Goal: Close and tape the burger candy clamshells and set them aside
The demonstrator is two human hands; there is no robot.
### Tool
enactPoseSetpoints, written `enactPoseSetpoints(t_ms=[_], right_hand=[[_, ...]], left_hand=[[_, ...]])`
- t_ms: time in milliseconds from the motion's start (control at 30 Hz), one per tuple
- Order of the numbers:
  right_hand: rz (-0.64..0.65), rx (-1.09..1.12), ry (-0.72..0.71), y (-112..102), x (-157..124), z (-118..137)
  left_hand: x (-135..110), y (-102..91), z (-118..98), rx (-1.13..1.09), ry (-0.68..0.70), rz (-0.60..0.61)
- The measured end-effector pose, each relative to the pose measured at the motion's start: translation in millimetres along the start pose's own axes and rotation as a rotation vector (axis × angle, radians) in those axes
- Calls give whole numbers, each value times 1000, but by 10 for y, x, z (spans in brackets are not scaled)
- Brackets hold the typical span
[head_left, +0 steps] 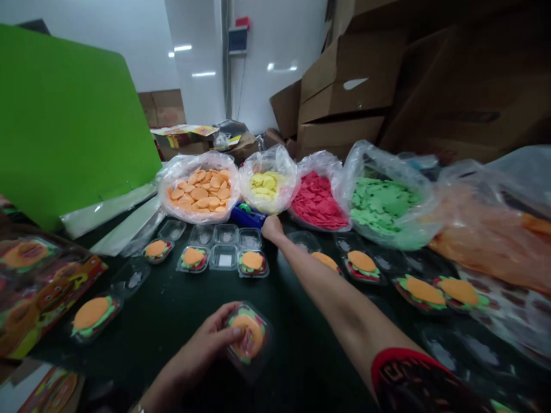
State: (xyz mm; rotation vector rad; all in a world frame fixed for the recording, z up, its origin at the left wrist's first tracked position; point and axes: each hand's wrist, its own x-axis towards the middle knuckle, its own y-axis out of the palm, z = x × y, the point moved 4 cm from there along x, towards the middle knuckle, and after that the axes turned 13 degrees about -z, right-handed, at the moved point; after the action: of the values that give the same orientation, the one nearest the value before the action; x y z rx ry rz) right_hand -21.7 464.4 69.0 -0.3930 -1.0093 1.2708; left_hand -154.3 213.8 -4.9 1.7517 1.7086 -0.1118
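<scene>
My left hand (210,338) is closed round a small clear plastic box with a toy burger (252,341) in it, thumb on top. A printed sticker or label shows on the orange bun. My right arm stretches forward, and my right hand (272,228) is closed at the right end of a dark blue object (247,216) with a bit of green on it; its kind I cannot make out. In front of that hand stand a bag of yellow pieces (264,184) and a bag of red pieces (318,201).
Open clear boxes, several with toy burgers (252,262), lie across the dark table (172,327). Bags of orange buns (200,192) and green pieces (381,203) stand at the back. Printed burger packaging (55,298) lies left, below a green panel (73,115). Cardboard boxes (348,80) are stacked behind.
</scene>
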Motion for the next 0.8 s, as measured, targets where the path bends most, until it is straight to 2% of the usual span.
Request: enactPoseSetpoints(t_ms=[100, 167, 233, 267, 333, 367, 433, 467, 533, 800], right_hand=[[81, -11, 98, -164, -101, 70], [111, 23, 107, -388, -334, 137], [165, 101, 89, -638, -777, 202], [240, 188, 71, -735, -1073, 237], [461, 624, 125, -851, -1724, 308], [517, 749, 202, -877, -2014, 301], [522, 846, 319, -872, -2428, 244], [507, 862, 356, -852, -2545, 211], [481, 871, 380, -813, -2629, 165], [441, 878, 386, -810, -2566, 132]], left_hand=[[-9, -14, -29, 3, 16, -32], [-19, -6, -53, 41, 37, -52], [-41, 19, -86, 71, 66, -81], [-58, 37, -106, 79, 85, -102], [-107, 82, -147, 92, 130, -146], [-140, 111, -166, 100, 152, -160], [-214, 172, -198, 119, 198, -178], [-253, 200, -211, 128, 222, -186], [-327, 247, -224, 149, 264, -203], [-486, 326, -191, 250, 366, -225]])
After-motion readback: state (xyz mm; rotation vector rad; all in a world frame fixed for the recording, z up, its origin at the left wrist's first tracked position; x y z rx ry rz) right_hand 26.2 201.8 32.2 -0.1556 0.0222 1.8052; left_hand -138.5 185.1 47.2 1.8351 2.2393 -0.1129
